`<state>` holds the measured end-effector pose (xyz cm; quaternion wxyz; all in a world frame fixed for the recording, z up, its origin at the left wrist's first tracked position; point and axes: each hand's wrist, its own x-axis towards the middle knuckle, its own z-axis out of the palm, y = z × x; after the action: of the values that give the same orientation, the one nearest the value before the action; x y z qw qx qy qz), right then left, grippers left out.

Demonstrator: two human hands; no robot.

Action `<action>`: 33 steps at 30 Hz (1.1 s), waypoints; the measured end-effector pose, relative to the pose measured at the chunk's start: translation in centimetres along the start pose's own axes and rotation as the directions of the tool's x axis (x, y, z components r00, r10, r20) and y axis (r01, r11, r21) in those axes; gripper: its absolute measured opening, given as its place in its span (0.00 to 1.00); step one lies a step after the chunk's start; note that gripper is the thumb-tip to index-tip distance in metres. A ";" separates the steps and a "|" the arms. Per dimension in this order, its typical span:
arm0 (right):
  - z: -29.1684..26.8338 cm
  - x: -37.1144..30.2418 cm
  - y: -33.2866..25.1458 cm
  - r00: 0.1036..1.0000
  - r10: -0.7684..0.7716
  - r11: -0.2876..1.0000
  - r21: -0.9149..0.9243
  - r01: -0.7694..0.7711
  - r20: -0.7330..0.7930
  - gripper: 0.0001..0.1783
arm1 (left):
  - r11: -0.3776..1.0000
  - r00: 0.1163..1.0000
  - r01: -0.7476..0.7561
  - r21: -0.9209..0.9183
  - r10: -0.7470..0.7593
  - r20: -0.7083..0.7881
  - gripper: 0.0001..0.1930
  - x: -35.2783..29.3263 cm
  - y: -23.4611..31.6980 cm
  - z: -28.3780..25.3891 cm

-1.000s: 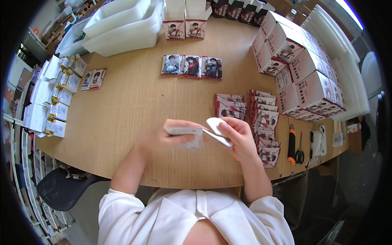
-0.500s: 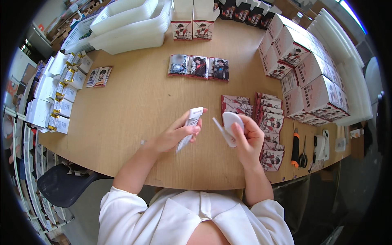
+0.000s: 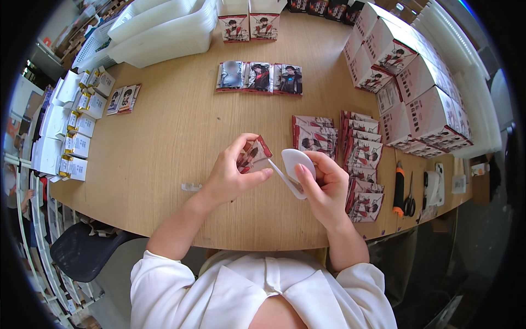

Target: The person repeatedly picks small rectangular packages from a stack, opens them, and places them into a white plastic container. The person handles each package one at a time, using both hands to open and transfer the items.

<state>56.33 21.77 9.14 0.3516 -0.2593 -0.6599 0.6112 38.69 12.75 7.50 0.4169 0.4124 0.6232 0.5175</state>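
Observation:
My left hand (image 3: 233, 167) is closed on a small red and white printed packet (image 3: 255, 156), thumb along the near side and fingers behind it. My right hand (image 3: 323, 186) grips a white, rounded plastic hand tool (image 3: 296, 162) with a thin white arm pointing toward the packet. That arm's tip is at the packet's lower right edge; whether it touches I cannot tell. Right of my hands lie stacks of similar red and white packets (image 3: 364, 156) and another pile of packets (image 3: 316, 137). Three packets with printed figures (image 3: 259, 77) lie in a row farther back.
White printed boxes (image 3: 405, 82) are stacked at the right, and two stand open-topped (image 3: 264, 27) at the back. White trays (image 3: 164, 38) and small white boxes (image 3: 82, 123) line the left. Scissors (image 3: 409, 203) and an orange-black tool (image 3: 399, 189) lie at the right edge.
The packet in my left hand has turned from its white side to its printed side. My right hand has brought the white tool left, closer to it.

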 end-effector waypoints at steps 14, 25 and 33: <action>0.0 -0.1 -0.3 0.996 0.062 0.997 0.055 -0.058 -0.067 0.10 | 0.853 0.969 0.241 -0.463 -0.183 0.166 0.32 0.8 -1.5 -0.9; -0.1 -0.1 -0.1 0.998 0.009 0.999 0.033 -0.007 -0.063 0.10 | 0.858 0.993 0.103 -0.503 -0.118 0.002 0.28 0.8 -1.4 -0.7; -0.1 -0.3 0.0 0.999 -0.043 0.999 0.033 0.043 0.006 0.09 | 0.985 0.994 -0.029 -0.172 0.010 -0.110 0.35 0.5 -1.2 0.0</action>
<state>56.57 21.62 9.08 0.3666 -0.2372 -0.6562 0.6154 38.48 13.05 6.28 0.4116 0.3520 0.5936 0.5952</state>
